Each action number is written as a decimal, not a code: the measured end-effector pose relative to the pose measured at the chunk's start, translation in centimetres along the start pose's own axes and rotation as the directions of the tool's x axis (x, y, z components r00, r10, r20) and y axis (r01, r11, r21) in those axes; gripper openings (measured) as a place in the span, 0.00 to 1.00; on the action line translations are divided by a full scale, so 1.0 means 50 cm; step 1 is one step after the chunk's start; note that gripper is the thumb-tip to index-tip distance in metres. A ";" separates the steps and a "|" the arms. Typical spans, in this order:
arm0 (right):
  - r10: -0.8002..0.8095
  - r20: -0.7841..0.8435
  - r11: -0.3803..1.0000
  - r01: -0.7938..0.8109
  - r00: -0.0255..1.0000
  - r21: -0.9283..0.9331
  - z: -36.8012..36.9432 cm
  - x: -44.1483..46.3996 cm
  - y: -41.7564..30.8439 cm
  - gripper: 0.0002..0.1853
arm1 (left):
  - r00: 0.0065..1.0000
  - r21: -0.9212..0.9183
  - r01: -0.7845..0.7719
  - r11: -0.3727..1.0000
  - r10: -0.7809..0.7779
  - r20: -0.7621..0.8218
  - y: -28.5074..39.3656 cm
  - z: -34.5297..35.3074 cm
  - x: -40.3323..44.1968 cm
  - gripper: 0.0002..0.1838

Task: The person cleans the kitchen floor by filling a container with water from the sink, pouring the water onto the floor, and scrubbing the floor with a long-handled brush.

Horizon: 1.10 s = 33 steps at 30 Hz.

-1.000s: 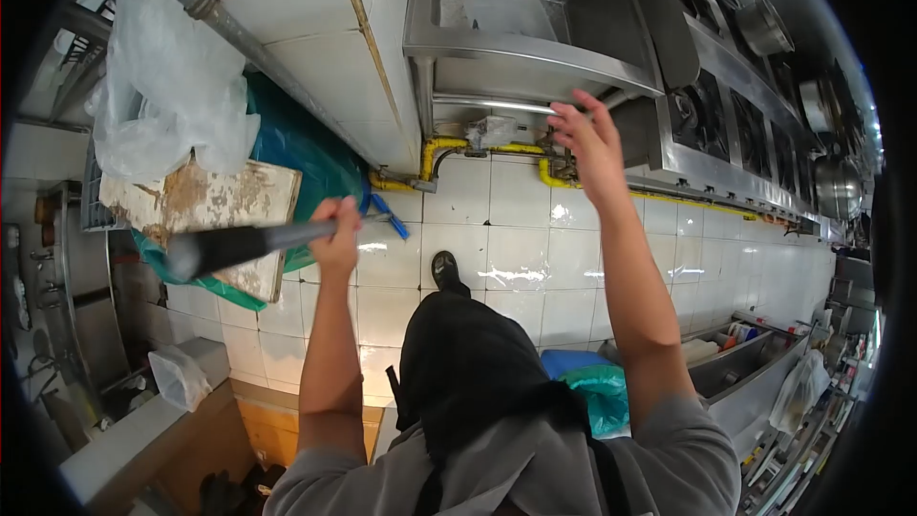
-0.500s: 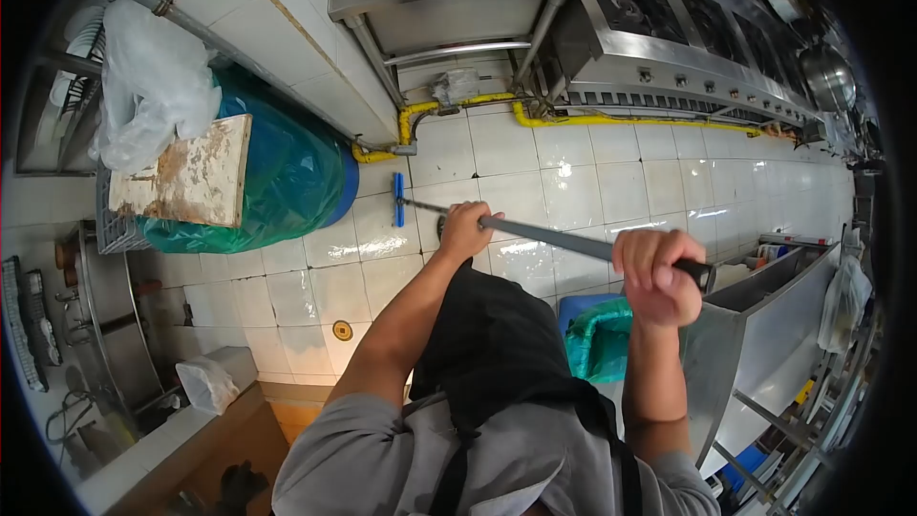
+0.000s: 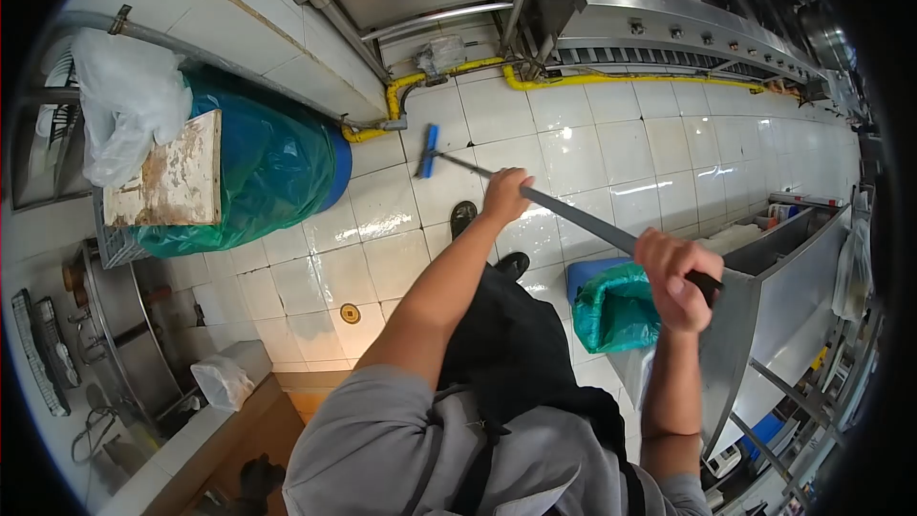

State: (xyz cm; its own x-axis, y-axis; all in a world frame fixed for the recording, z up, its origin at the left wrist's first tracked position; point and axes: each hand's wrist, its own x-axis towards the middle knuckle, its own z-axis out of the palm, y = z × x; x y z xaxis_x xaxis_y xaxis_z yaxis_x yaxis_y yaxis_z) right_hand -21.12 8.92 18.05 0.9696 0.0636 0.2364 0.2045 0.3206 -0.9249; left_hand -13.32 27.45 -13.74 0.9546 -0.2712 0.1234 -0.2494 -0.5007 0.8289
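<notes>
A long-handled floor squeegee point(image 3: 585, 223) slants across the wet tiles in front of me. Its narrow blue head point(image 3: 430, 151) is down at floor level, left of centre. My left hand point(image 3: 506, 196) is closed around the lower part of the grey handle. Near the black end of the handle, my right hand point(image 3: 676, 277) is wrapped round it, higher and closer to my body. My black shoes point(image 3: 464, 218) stand on the tiles below the left hand.
A large bin in a green bag point(image 3: 258, 167) stands left, with a stained board point(image 3: 177, 177) on top. A yellow pipe point(image 3: 611, 80) runs along the floor under the stove point(image 3: 669, 19). A green-lined bin point(image 3: 611, 311) and a steel cabinet point(image 3: 774, 325) are at right.
The squeegee head has moved right and a little away from me across the tiles. Both hands have shifted right with the handle. My shoes now show more clearly.
</notes>
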 end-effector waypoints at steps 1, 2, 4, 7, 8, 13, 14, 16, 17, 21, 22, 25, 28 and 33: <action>-0.014 0.045 0.998 0.017 0.999 -0.059 0.003 0.014 -0.027 0.15 | 1.000 0.001 0.009 1.000 -0.009 0.025 0.033 -0.002 0.021 0.13; -0.023 0.087 0.993 0.033 0.996 -0.117 0.006 0.021 -0.056 0.15 | 0.998 0.001 0.020 1.000 -0.020 0.053 0.064 -0.009 0.038 0.13; -0.024 0.138 0.994 0.038 0.990 -0.101 -0.006 0.026 -0.115 0.16 | 0.998 0.004 -0.003 1.000 0.003 0.062 0.109 -0.038 0.044 0.12; -0.018 0.171 1.000 0.021 0.985 -0.012 -0.043 0.018 -0.135 0.18 | 0.993 0.047 -0.119 0.992 0.120 -0.007 0.137 -0.097 -0.015 0.15; -0.004 0.159 0.997 -0.008 0.987 0.071 -0.052 0.014 -0.132 0.19 | 0.995 0.073 -0.096 0.993 0.097 -0.010 0.128 -0.123 -0.046 0.14; 0.213 -0.149 0.943 -0.163 0.966 0.291 -0.011 -0.023 0.103 0.21 | 0.984 0.271 0.177 0.946 -0.172 -0.042 -0.078 -0.136 -0.165 0.11; 0.237 -0.122 0.935 -0.192 0.964 0.297 -0.007 -0.019 0.120 0.19 | 0.982 0.236 0.190 0.953 -0.182 -0.055 -0.103 -0.115 -0.166 0.12; 0.209 -0.009 0.965 -0.205 0.978 0.165 0.016 0.034 0.084 0.18 | 0.984 0.116 0.169 0.979 -0.162 -0.073 -0.111 -0.080 -0.142 0.12; 0.159 -0.058 0.976 -0.148 0.986 0.159 0.011 0.065 0.054 0.17 | 0.988 0.028 0.134 0.991 -0.132 -0.085 -0.092 -0.042 -0.104 0.13; 0.062 0.064 0.998 -0.062 0.996 0.007 0.021 0.183 -0.065 0.16 | 0.975 -0.195 0.019 0.981 -0.062 -0.213 0.045 0.009 0.071 0.16; 0.034 0.088 0.999 -0.031 0.996 -0.043 0.032 0.200 -0.083 0.16 | 0.981 -0.216 0.032 0.976 -0.071 -0.178 0.063 0.013 0.105 0.17; -0.010 0.140 0.988 0.032 0.990 -0.153 0.064 0.229 -0.109 0.17 | 0.990 -0.287 0.023 0.958 -0.062 -0.126 0.101 0.008 0.182 0.18; -0.023 0.156 0.963 0.064 0.987 -0.263 0.089 0.232 -0.146 0.18 | 0.997 -0.323 -0.010 0.946 -0.014 -0.070 0.136 -0.024 0.215 0.19; -0.086 0.063 0.985 0.094 0.994 -0.142 0.067 0.213 -0.189 0.19 | 0.985 -0.165 -0.134 0.977 0.113 -0.130 0.140 -0.116 0.124 0.16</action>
State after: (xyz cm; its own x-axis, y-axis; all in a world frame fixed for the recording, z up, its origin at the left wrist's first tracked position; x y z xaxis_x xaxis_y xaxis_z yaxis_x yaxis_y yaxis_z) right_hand -13.16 9.74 30.32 0.9382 0.0950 0.3329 0.3115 0.1881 -0.9314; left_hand -8.21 27.06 -3.99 0.9334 -0.2164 0.2863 -0.3445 -0.3171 0.8836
